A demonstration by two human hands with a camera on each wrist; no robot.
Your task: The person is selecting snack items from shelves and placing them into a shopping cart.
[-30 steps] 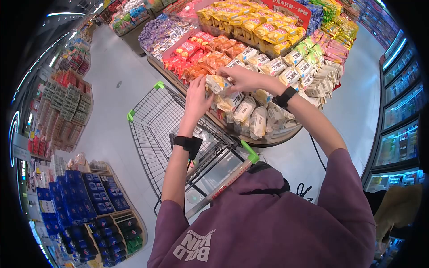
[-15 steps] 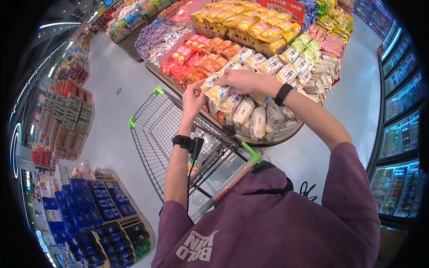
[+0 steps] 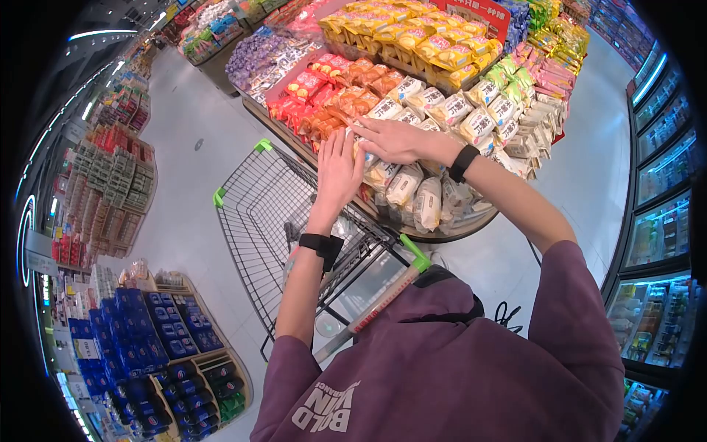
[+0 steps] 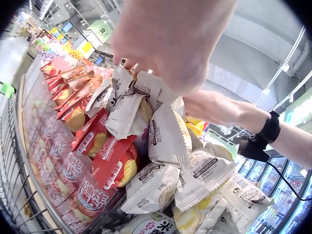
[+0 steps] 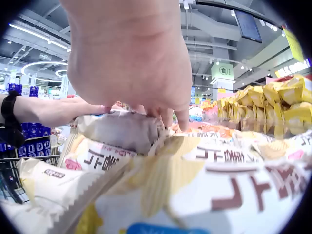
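- left hand: upper centre of head view, fingers straight, at white bag
- right hand: just right, fingers extended, over same bag
- cart: left of centre

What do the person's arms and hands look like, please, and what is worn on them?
The left hand and right hand are ungloved. Short purple sleeves leave the forearms bare. The black left wristband carries a boxy black device; the black right wristband has another device with a black cable.
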